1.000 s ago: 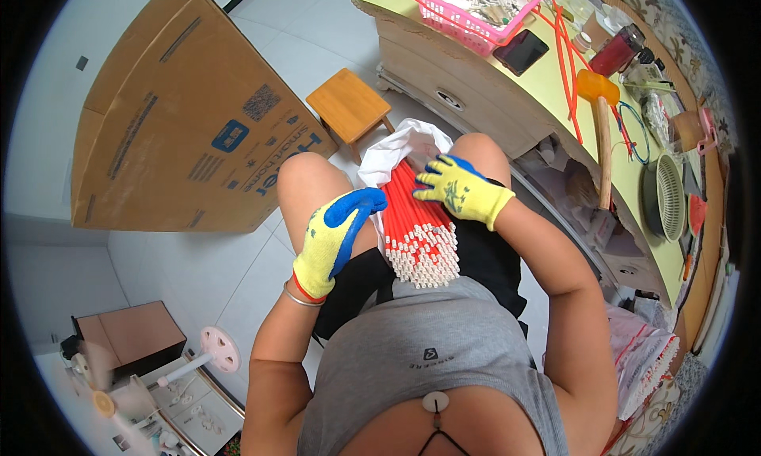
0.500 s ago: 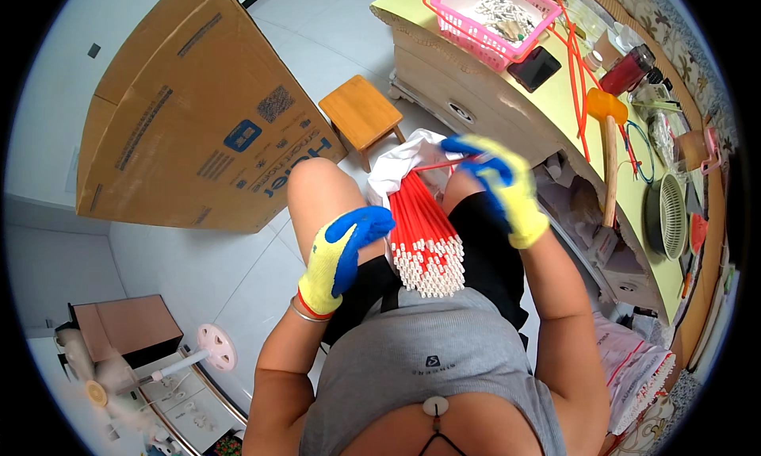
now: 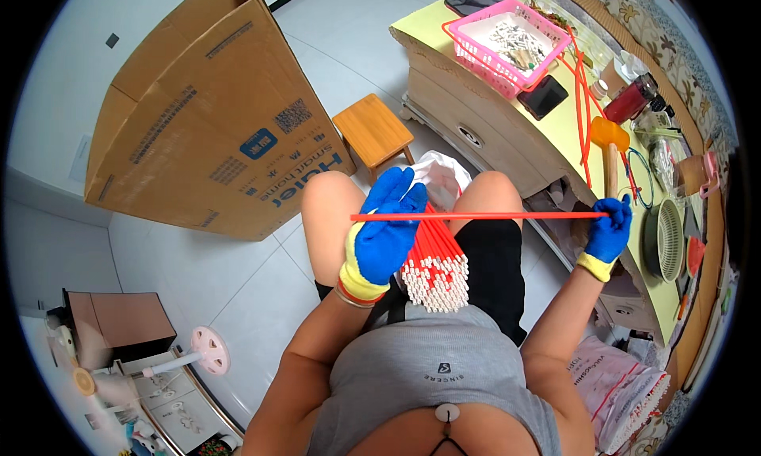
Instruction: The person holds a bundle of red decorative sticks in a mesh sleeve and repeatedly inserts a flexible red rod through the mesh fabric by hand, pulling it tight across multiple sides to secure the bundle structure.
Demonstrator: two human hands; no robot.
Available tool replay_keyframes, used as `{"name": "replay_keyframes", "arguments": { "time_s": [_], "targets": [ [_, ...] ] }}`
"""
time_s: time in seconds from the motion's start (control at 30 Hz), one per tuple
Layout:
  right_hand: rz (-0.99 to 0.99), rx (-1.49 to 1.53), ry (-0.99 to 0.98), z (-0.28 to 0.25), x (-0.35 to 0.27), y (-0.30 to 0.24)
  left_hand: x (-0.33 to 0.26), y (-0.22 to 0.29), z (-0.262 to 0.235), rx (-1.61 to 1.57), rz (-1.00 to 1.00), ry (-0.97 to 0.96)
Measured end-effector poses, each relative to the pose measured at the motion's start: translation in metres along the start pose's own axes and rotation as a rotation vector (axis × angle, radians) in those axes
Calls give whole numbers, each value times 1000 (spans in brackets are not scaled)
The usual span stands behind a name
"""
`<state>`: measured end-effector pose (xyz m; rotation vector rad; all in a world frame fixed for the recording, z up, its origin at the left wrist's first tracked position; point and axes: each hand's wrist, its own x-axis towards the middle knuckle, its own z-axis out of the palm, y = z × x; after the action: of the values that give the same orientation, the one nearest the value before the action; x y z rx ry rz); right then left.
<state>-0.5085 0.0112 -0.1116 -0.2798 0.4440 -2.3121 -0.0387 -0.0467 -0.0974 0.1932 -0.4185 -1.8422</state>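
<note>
A long thin red tube [image 3: 491, 216] lies level across my lap, in front of my body. Its right end is pinched in my right hand [image 3: 609, 232], in a blue-and-yellow work glove, beside the table edge. Toward its left end the tube crosses the palm of my gloved left hand [image 3: 384, 230], whose fingers stretch away from me, not wrapped round it. Between my thighs rests a bundle of red tubes [image 3: 434, 270] with white tips facing me. The far part of the bundle is inside a white plastic bag [image 3: 441, 176].
A wooden stool [image 3: 372, 131] stands ahead, with a large cardboard box [image 3: 210, 127] to its left. The yellow-green table [image 3: 555, 127] on my right bears a pink basket [image 3: 466, 57] of small white pieces, a phone [image 3: 544, 97], an orange-headed mallet [image 3: 609, 135] and a green strainer [image 3: 664, 238].
My right hand has moved right and nearer, carrying one red tube clear of the bag and bundle. My left hand has turned palm up and risen to the tube's left part.
</note>
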Motion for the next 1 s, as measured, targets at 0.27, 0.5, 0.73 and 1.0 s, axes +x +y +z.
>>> {"name": "replay_keyframes", "arguments": {
  "time_s": [0.27, 0.5, 0.73, 1.0],
  "targets": [
    [267, 480, 229, -52, 13, 26, -5, 17, 20, 69, 122, -56],
    [473, 273, -209, 75, -44, 57, -4, 64, 54, -56, 125, -236],
    [507, -838, -703, 187, -125, 48, -48, 106, 92, 906, -67, -379],
    [98, -1448, -1599, 210, -157, 80, -45, 69, 101, 1722, 44, -564]
  ]
}}
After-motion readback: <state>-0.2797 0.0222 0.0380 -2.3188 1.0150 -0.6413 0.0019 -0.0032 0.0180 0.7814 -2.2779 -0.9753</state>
